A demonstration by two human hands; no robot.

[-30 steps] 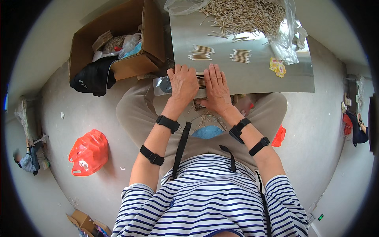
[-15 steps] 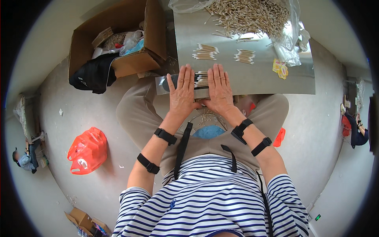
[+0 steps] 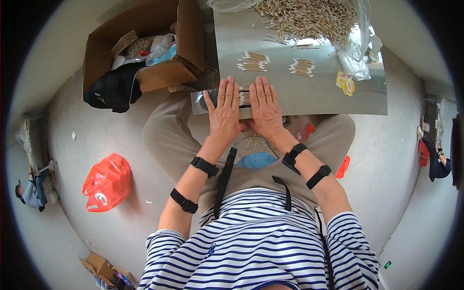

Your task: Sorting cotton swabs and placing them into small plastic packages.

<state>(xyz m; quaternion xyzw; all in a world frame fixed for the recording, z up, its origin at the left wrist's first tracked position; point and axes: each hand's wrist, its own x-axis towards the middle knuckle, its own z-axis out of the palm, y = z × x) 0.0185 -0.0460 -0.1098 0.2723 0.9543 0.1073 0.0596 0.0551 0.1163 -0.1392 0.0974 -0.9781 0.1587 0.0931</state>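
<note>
My left hand [image 3: 224, 107] and my right hand [image 3: 266, 107] lie flat with fingers stretched out, pointing away from me, at the near edge of the metal sheet. Between them is a small row of cotton swabs [image 3: 245, 99], flanked by my index fingers and partly hidden. A dark strip [image 3: 207, 101] with clear film shows at my left hand and runs under it. Farther out lie two loose groups of cotton swabs, one on the left [image 3: 253, 62] and one on the right [image 3: 302, 67].
A large heap of cotton swabs [image 3: 309, 19] covers the far part of the metal sheet [image 3: 333, 104], beside clear plastic bags [image 3: 355, 65] and yellow packets [image 3: 345, 83]. At the left stands an open cardboard box [image 3: 164, 77]. A red plastic bag [image 3: 108, 183] sits on the floor.
My right hand has shifted slightly left toward my left hand, so the gap around the swabs is narrower. Less of the row shows. My left hand has barely moved.
</note>
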